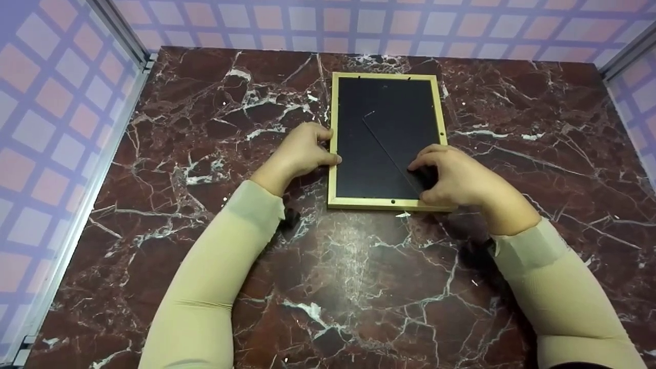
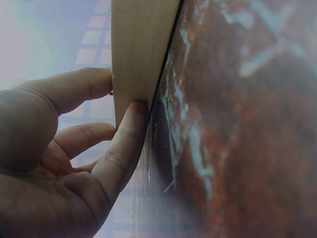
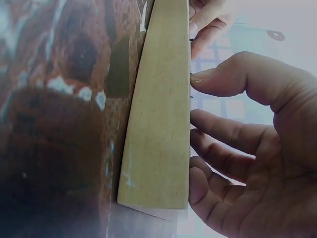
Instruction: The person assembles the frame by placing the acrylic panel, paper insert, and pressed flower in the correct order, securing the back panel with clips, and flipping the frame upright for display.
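A picture frame [image 1: 332,179] with a light wooden border lies back up on the marbled table, its black backing board [image 1: 382,154] showing. A thin rod with a bent end [image 1: 388,148] runs diagonally over the backing. My left hand [image 1: 301,151] holds the left rail, thumb on its top edge and a finger [image 2: 130,124] against its outer side. At the lower right corner, my right hand [image 1: 453,177] arches over the backing, thumb near the rod's lower end. The right fingertips [image 3: 198,119] are partly hidden behind the rail, with a gap between thumb and fingers.
The dark red marbled table [image 1: 205,266] has white veins. A checked wall [image 1: 359,25] stands behind it, and metal rails [image 1: 66,266] run along the sides. Dark wrist mounts sit under both sleeves.
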### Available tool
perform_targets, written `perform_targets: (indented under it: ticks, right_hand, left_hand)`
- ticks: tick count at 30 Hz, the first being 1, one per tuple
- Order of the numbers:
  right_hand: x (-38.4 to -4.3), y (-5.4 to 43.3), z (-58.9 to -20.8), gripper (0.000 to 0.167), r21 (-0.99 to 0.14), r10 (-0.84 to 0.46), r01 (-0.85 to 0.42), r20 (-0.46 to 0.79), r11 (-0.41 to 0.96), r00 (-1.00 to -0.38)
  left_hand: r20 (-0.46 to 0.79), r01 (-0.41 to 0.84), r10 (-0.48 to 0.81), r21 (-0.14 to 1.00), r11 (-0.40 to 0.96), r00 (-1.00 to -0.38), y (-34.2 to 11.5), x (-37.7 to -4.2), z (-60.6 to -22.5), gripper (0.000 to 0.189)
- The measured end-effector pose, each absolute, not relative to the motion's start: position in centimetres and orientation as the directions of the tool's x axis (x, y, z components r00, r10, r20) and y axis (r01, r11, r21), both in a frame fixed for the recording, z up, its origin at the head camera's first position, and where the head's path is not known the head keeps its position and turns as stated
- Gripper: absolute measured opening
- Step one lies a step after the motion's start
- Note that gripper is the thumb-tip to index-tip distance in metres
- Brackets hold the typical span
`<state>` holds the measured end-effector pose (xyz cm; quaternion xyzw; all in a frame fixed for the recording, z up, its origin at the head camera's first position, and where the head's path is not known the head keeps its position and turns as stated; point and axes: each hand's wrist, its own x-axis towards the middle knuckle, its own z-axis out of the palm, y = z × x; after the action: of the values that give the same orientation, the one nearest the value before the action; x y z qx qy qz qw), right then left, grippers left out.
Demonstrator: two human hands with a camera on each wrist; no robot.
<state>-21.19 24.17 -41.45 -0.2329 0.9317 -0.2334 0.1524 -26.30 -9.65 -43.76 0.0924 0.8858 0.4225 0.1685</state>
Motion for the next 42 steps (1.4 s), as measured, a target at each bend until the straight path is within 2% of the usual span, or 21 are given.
perform_targets:
  ticks: [7, 14, 22, 27, 33, 42]
  right_hand:
    - [-21.6, 24.2, -41.5, 0.058, -0.512, -0.516, -0.375, -0.163, 0.773, -0.841]
    - [-21.7, 24.9, -41.0, 0.065, -0.484, -0.548, -0.409, -0.188, 0.773, -0.815]
    - [-21.5, 25.2, -41.0, 0.044, -0.538, -0.523, -0.349, -0.21, 0.767, -0.826]
    - [-21.6, 24.8, -41.1, 0.05, -0.548, -0.494, -0.314, -0.217, 0.775, -0.842]
    - [-21.5, 24.6, -41.2, 0.054, -0.519, -0.484, -0.322, -0.211, 0.792, -0.849]
    - [-20.6, 23.6, -40.5, 0.04, -0.445, -0.484, -0.353, -0.224, 0.823, -0.846]
  left_hand:
    - [-0.245, -0.01, 0.3, 0.788, 0.615, -0.922, -9.5, -26.3, -43.6, 0.074]
    - [-0.247, -0.003, 0.29, 0.766, 0.643, -0.925, -9.4, -26.2, -43.6, 0.074]
    - [-0.248, 0.007, 0.303, 0.763, 0.647, -0.92, -9.3, -26.4, -43.9, 0.075]
    - [-0.24, 0.009, 0.298, 0.764, 0.645, -0.924, -9.5, -26.3, -43.9, 0.074]
    - [-0.239, 0.012, 0.302, 0.767, 0.642, -0.923, -9.4, -26.3, -44.0, 0.075]
    - [-0.243, 0.008, 0.307, 0.772, 0.635, -0.92, -9.5, -26.3, -43.8, 0.076]
